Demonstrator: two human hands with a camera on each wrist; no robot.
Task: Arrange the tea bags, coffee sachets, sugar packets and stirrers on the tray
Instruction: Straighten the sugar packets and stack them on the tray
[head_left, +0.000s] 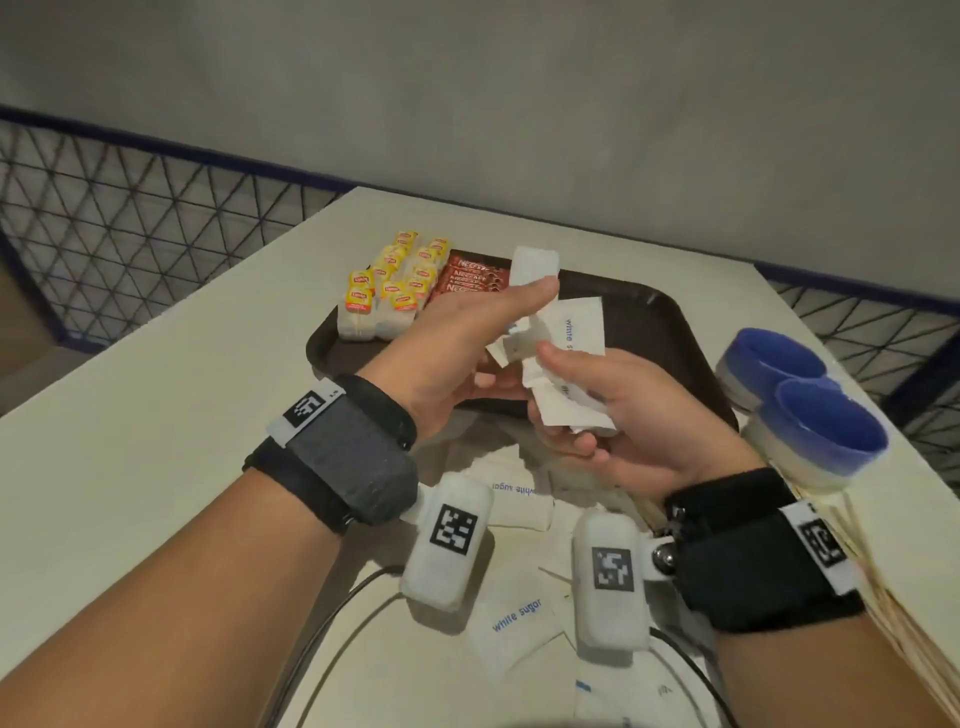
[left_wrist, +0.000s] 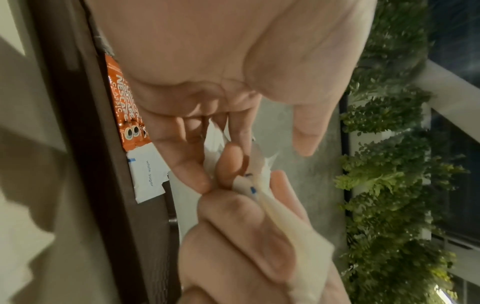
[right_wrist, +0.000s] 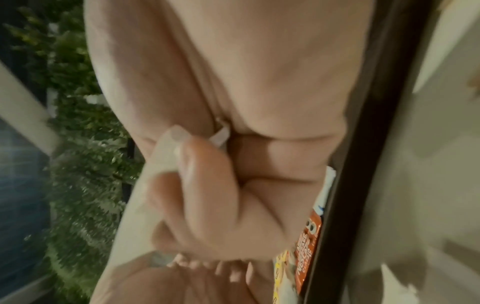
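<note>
Sugar packets: a white bunch (head_left: 558, 358) held at frame centre, above the near edge of the tray.
Left hand (head_left: 457, 353): fingers and thumb pinch the bunch's upper end.
Right hand (head_left: 639, 410): curled round the bunch's lower end, touching the left.
Tray (head_left: 670, 317): dark brown, on the tabletop (head_left: 156, 441), centre.
Tea bags (head_left: 389, 286): yellow-tagged rows in the tray's upper left.
Coffee sachets (head_left: 467, 280): red-brown, just right of the tea bags.
Loose packets (head_left: 514, 618): white, on the tabletop at lower centre.
Stirrers (head_left: 883, 597): pale sticks at the lower right edge.
Blue-lined cups (head_left: 800, 400): right of the tray.
</note>
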